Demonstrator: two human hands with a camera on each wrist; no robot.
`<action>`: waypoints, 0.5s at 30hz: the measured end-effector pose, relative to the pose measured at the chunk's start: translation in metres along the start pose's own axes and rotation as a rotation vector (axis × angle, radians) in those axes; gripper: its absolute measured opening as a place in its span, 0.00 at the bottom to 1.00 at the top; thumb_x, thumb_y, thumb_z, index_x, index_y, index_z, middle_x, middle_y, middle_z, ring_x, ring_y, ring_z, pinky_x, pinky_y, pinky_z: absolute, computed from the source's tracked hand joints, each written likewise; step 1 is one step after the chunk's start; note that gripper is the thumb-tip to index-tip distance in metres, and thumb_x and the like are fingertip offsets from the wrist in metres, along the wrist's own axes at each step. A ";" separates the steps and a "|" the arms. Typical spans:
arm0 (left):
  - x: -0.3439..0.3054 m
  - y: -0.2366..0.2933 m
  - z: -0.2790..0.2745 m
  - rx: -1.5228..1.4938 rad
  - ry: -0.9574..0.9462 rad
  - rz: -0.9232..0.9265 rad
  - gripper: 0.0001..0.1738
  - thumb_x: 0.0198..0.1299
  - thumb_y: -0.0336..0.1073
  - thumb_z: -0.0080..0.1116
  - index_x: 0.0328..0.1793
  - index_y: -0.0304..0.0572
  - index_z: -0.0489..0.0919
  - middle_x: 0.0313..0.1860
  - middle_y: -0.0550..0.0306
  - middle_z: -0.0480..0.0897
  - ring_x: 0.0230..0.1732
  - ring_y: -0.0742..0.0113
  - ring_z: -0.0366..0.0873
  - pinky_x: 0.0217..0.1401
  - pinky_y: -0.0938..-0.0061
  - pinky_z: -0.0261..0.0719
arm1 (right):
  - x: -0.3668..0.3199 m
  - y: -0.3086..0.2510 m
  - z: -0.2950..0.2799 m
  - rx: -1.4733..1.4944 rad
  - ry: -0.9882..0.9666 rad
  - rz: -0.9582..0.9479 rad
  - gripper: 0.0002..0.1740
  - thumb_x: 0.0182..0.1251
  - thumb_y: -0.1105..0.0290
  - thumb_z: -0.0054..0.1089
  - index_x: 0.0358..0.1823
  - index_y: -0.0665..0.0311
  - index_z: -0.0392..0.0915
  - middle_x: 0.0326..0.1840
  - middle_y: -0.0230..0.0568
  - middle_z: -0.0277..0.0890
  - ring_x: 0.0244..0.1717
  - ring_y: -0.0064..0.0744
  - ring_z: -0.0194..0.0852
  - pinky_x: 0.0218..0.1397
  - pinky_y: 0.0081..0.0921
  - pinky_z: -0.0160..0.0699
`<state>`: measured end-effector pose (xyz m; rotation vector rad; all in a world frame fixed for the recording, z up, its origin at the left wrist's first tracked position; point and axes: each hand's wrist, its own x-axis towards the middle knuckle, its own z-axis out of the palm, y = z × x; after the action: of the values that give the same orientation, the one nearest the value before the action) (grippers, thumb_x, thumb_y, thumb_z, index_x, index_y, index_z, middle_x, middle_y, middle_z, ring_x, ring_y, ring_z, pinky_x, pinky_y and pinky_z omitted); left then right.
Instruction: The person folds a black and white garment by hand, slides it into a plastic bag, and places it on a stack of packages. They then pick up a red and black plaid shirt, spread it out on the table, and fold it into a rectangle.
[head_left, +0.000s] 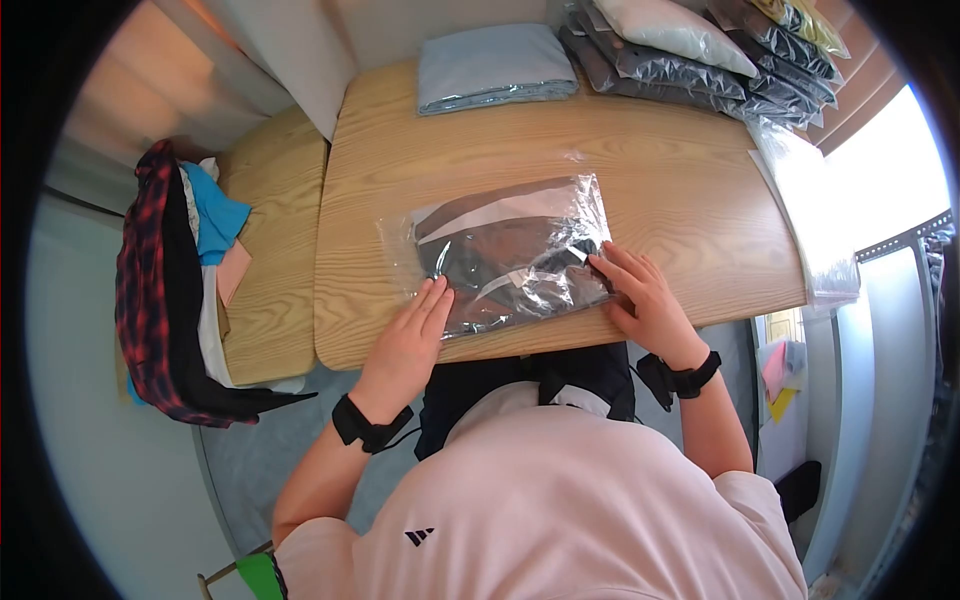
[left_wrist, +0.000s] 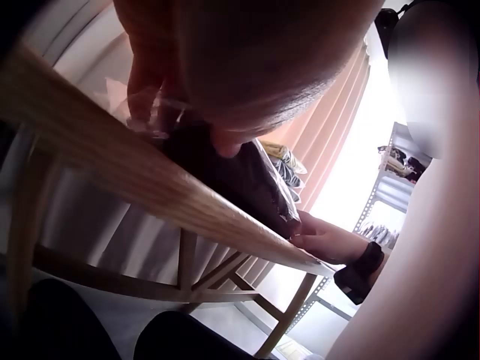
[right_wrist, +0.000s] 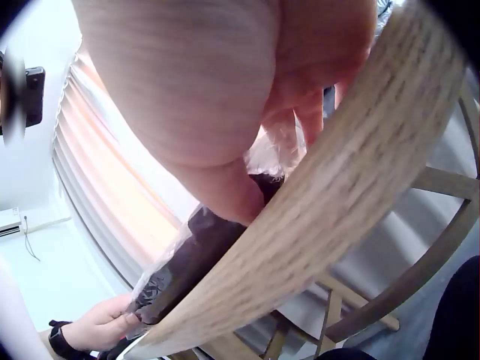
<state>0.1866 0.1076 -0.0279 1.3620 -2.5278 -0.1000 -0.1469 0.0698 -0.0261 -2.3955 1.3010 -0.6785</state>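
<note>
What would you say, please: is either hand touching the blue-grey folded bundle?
No, the left hand and right hand touch the clear bag, while the bundle lies beyond it.

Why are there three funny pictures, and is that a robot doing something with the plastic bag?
No robot here: these are a person's two bare hands. The big round picture comes from a camera on their head, looking down. The other two come from little cameras on the left and right wrists, so each hand looks huge up close.

On the wooden table lies a clear plastic bag with dark folded cloth inside. The left hand and right hand rest on its edges with their fingers fairly straight, rather than gripping it. Farther back are a folded blue-grey bundle and a pile of bagged things.
</note>
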 end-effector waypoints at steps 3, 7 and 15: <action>0.007 -0.009 -0.007 -0.154 0.021 -0.030 0.21 0.58 0.27 0.52 0.60 0.38 0.71 0.57 0.46 0.76 0.59 0.52 0.74 0.58 0.66 0.74 | 0.003 0.000 -0.006 0.099 -0.027 0.031 0.40 0.48 0.77 0.62 0.67 0.55 0.63 0.67 0.48 0.62 0.65 0.50 0.60 0.68 0.39 0.57; 0.025 -0.023 -0.052 -0.371 -0.135 -0.162 0.15 0.62 0.31 0.49 0.55 0.40 0.75 0.50 0.46 0.80 0.51 0.50 0.78 0.51 0.63 0.75 | 0.016 -0.006 -0.028 0.424 -0.039 0.104 0.48 0.39 0.76 0.71 0.69 0.53 0.62 0.61 0.46 0.66 0.62 0.47 0.61 0.68 0.38 0.58; 0.061 -0.070 -0.104 -0.836 -0.120 -0.342 0.17 0.71 0.41 0.42 0.40 0.32 0.72 0.26 0.63 0.66 0.30 0.75 0.64 0.35 0.78 0.67 | 0.082 0.016 -0.033 0.449 0.002 -0.065 0.30 0.48 0.72 0.70 0.57 0.60 0.74 0.53 0.45 0.74 0.56 0.40 0.69 0.62 0.31 0.65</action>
<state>0.2385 0.0249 0.0715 1.3853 -1.9005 -1.1741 -0.1372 -0.0102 0.0138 -2.0747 0.9502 -0.8848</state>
